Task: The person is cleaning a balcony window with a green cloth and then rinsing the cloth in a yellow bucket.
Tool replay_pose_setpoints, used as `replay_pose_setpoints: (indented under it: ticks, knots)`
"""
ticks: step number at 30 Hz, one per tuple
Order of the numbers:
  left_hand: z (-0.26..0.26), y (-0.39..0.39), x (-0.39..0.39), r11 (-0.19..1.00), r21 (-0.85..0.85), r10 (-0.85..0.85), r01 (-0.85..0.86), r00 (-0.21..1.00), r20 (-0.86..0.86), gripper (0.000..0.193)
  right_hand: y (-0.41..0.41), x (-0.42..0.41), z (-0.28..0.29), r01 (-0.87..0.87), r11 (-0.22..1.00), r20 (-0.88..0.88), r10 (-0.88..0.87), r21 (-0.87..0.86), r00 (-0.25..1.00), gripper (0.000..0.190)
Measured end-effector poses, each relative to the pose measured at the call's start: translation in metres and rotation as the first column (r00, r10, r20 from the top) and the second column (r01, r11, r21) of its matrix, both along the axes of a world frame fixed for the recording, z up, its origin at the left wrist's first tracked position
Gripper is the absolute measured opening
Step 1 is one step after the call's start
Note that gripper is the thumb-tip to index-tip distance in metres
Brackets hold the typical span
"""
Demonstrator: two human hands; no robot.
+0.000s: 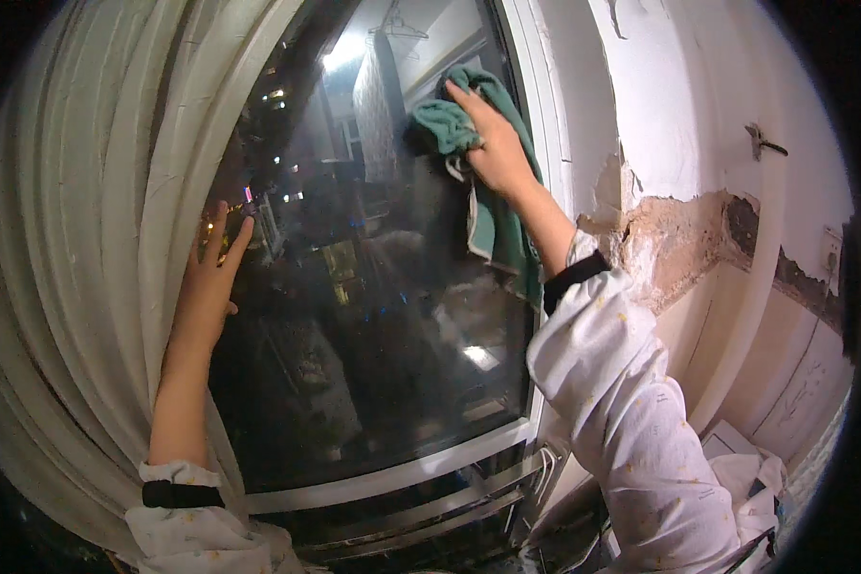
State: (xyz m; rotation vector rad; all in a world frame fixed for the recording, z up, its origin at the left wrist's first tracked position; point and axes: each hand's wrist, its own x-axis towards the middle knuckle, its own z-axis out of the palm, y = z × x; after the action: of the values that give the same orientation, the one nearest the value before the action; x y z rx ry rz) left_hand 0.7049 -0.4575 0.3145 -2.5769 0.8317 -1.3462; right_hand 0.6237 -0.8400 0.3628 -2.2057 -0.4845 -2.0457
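My right hand point(499, 140) grips a bunched green cloth point(502, 222) against the upper right of a dark window pane point(373, 301). A loose end of the cloth hangs down along the white window frame point(545, 122). At the left edge of the glass, my left hand point(215, 251) is raised with its fingers spread, holding nothing. It is beside the pale curtain point(107, 215); whether the fingertips touch the pane I cannot tell. The glass shows reflections of a lamp and a hanging garment, with lights beyond.
To the right stands a wall with peeling plaster point(667, 237). A white pipe point(746, 323) runs down it, with a metal bracket point(764, 141) near its top and a socket point(830, 251) farther right. White fabric point(746, 484) lies low at the right. Rails point(416, 524) show below the frame.
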Motion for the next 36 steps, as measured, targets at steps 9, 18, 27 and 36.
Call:
replay_pose_setpoints:
  ticks: [9, 18, 27, 36]
  knots:
    - [0.001, 0.002, 0.002, 0.997, 0.039, 0.065, -0.065, 0.998, 0.008, 0.124, 0.028, -0.016, -0.142, 0.027, 0.993, -0.213, -0.001, 0.117, 0.977, 0.085]
    - [-0.001, 0.011, 0.012, 0.999, 0.032, -0.013, 0.012, 1.0, 0.021, 0.126, 0.02, -0.019, -0.127, 0.032, 0.999, -0.29, -0.026, 0.015, 0.957, 0.077]
    - [0.001, -0.011, 0.004, 0.998, -0.033, -0.059, 0.057, 0.996, -0.068, 0.123, 0.004, 0.018, -0.001, 0.009, 0.999, 0.129, -0.015, 0.047, 0.991, 0.075]
    - [-0.002, 0.005, 0.006, 0.999, 0.01, -0.052, 0.052, 0.999, 0.011, 0.122, 0.113, 0.007, -0.222, -0.277, 0.958, -0.933, 0.035, -0.07, 0.357, 0.084]
